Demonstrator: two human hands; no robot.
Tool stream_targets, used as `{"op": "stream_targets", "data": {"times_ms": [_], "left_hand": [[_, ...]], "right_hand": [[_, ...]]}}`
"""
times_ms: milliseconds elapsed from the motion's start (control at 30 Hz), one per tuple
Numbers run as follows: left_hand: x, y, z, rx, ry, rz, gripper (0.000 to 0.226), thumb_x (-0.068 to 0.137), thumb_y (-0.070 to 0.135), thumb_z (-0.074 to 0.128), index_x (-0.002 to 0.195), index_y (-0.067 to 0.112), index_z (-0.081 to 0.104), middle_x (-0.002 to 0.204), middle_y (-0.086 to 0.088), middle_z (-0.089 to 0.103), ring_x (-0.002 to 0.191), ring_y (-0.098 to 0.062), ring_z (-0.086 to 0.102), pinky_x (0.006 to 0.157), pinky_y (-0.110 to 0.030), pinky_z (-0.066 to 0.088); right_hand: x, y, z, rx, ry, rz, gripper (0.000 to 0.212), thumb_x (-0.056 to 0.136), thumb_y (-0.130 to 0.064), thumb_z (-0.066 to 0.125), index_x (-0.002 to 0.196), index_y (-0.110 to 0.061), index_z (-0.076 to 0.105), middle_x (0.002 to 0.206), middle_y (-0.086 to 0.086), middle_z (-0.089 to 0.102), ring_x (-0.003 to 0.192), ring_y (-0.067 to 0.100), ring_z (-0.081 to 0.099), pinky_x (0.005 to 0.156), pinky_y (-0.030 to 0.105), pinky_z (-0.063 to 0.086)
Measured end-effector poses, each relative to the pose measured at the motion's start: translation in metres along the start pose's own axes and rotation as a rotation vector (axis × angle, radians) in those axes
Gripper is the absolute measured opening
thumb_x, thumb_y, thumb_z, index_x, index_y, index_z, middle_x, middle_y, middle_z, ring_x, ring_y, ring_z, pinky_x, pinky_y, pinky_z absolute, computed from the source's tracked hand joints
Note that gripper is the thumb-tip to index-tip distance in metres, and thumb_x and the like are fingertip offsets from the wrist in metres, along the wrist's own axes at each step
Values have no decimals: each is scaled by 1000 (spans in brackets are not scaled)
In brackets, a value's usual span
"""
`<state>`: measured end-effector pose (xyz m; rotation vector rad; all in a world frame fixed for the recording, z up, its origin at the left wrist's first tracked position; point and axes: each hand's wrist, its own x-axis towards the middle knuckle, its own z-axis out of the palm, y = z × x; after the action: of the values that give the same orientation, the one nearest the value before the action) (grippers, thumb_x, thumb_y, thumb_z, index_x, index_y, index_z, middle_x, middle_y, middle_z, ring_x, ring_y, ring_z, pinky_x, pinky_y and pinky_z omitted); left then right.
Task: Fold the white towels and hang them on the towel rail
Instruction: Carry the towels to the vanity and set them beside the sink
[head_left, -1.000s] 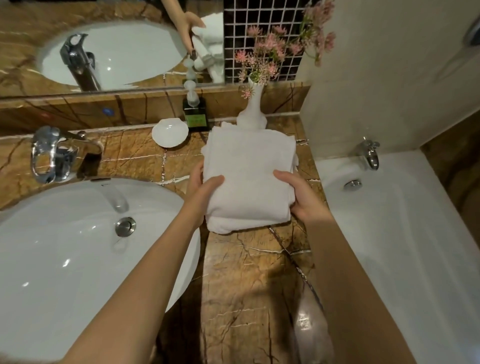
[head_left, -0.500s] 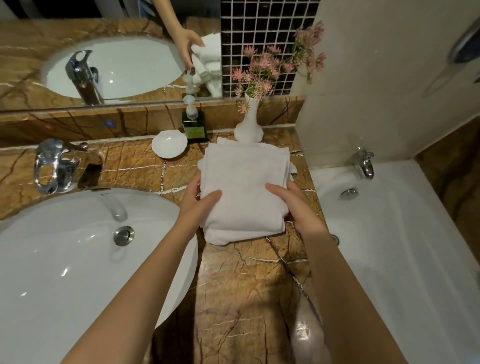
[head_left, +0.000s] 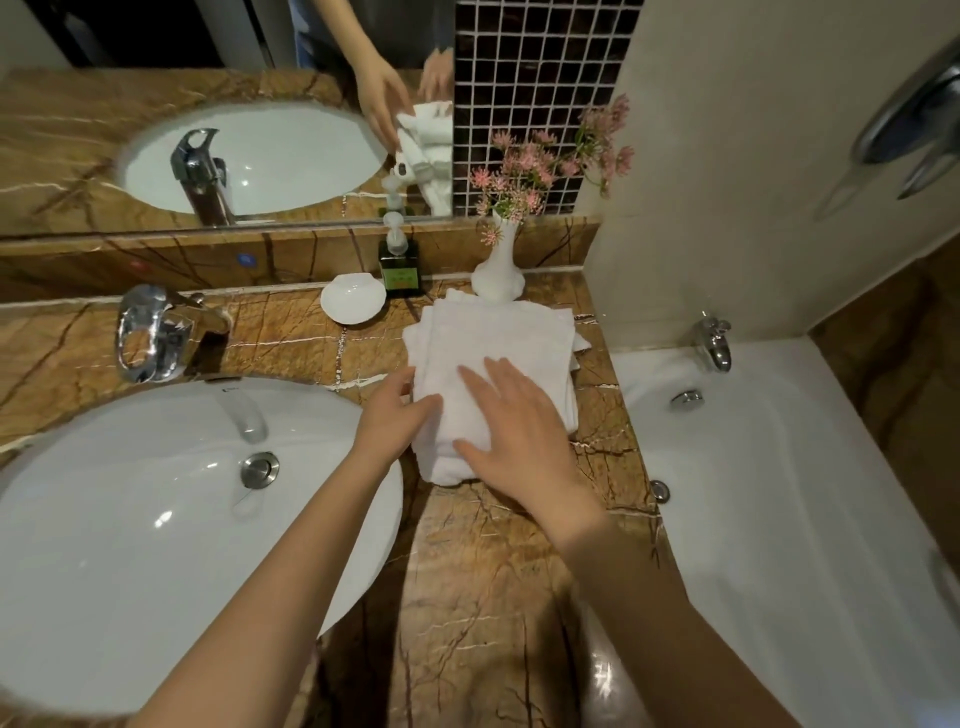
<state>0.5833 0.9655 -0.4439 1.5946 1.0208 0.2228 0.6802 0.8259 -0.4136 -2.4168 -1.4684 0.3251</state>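
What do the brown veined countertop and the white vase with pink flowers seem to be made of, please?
The brown veined countertop looks like polished marble or similar stone: pale veins, glossy reflections. The white vase with pink flowers looks like glazed ceramic, smooth and opaque; possibly plastic.

A bathroom — basin, marble counter, wall mirror and bathtub.

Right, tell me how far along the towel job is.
Done: the white towels lie folded in a stack on the marble counter. In hand: the left-hand grip holds the stack's left edge; the right-hand grip presses flat on top. Left: hanging them; no towel rail is in view.
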Motion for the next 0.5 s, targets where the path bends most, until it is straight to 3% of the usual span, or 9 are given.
{"op": "stream_targets", "data": {"times_ms": [133, 233, 300, 367, 433, 500], "left_hand": [[-10, -3, -5, 105, -7, 56, 42, 82, 17, 61, 124, 14, 59, 124, 0, 60, 110, -16, 57, 94, -40, 49], [-20, -9, -9, 146, -33, 80, 35, 83, 13, 60, 118, 12, 63, 120, -3, 62, 109, -19, 58, 93, -41, 49], [-27, -10, -10, 143, -28, 80, 39, 80, 23, 60, 117, 12, 64, 117, -3, 62, 106, -20, 60, 92, -43, 50], [-33, -7, -9, 100, 1, 80, 47, 77, 36, 59, 119, 14, 62, 117, -3, 62, 101, -19, 61, 91, -43, 51], [-38, -2, -8, 50, 55, 87, 41, 86, 36, 63, 122, 16, 59, 118, -2, 62, 101, -18, 60, 89, -38, 50], [-39, 5, -7, -1, 112, 121, 36, 92, 32, 58, 124, 14, 58, 119, -1, 60, 104, -13, 57, 87, -28, 45]], "right_hand": [[5, 3, 23, -270, -71, -69, 84, 85, -14, 66, 153, -21, 17, 160, 16, 10, 148, 33, 8, 118, 40, 13], [3, 6, 31, -356, -54, -79, 87, 70, -4, 76, 147, -12, 37, 151, 23, 33, 139, 41, 32, 111, 45, 31], [6, 9, 32, -372, -4, -100, 83, 59, -4, 83, 136, -7, 52, 139, 24, 50, 128, 42, 48, 101, 46, 43], [10, 9, 26, -355, 40, -120, 71, 61, -2, 81, 128, -4, 58, 130, 22, 58, 120, 41, 55, 94, 44, 49], [13, 7, 14, -250, 122, -113, 61, 64, 2, 75, 122, -5, 60, 118, 16, 64, 108, 36, 62, 83, 39, 52], [13, 6, -6, -87, 153, -49, 51, 82, -2, 58, 131, -10, 52, 124, 9, 59, 109, 30, 58, 82, 36, 46]]}}
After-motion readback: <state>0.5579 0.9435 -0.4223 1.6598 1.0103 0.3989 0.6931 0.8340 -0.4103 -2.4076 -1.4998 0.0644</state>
